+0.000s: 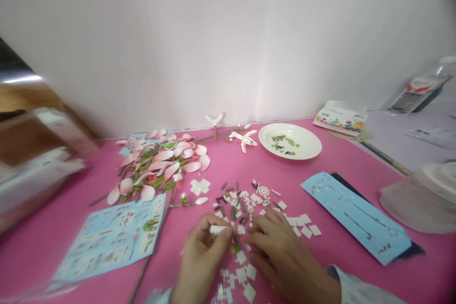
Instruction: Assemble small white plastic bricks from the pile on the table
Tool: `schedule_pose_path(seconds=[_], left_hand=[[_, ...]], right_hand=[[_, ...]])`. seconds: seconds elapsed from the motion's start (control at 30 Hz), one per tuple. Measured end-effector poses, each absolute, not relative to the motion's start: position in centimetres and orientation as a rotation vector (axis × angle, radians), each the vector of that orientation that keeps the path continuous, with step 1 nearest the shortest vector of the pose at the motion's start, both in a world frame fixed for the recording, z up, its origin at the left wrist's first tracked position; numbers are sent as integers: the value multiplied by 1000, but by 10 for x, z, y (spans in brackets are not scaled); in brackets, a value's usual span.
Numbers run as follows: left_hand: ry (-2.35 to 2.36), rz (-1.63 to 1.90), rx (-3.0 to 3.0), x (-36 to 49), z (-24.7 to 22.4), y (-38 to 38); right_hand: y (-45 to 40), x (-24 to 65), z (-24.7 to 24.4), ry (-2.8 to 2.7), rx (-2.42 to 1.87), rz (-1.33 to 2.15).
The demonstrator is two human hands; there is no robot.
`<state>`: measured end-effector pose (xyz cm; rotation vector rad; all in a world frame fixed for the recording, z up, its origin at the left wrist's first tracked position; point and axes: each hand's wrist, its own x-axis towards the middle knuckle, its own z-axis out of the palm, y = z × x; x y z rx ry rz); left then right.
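One white piece (pixel 216 230), front-left of plate (pixel 309 141), pinched in left hand (pixel 203 249); right hand (pixel 280 247) at loose pieces (pixel 243 205), grip unclear. Wrist sweep could scatter them; shallow fingertip pinch could let held piece slip.

The piece (pixel 216 229) in the left hand (pixel 204 251) is white, like the tiles (pixel 307 232) beside the right hand (pixel 280 251); the table (pixel 235 166) under both is pink. Beyond the left hand, petals (pixel 164 155) blend pink into white; right of the right hand, the booklet (pixel 351 216) is light blue, dark-printed.
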<state>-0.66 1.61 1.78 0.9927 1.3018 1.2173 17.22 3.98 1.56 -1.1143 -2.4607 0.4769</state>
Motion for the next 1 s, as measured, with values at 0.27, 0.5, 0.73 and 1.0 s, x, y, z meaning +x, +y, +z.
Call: schedule_pose_path(seconds=[0.27,0.5,0.73,1.0], left_hand=[[1305,1220,1021,-10,8,16],[1273,1163,1082,-4,8,14],[1284,1055,1206,-4,17,11],[1286,1079,1294,-3,18,9]], right_hand=[[42,174,16,-2336,-1061,535],[41,174,25,-1934,-920,881],[41,174,34,-1658,-1175,1334],[45,180,17,-1464,-1130,1575]])
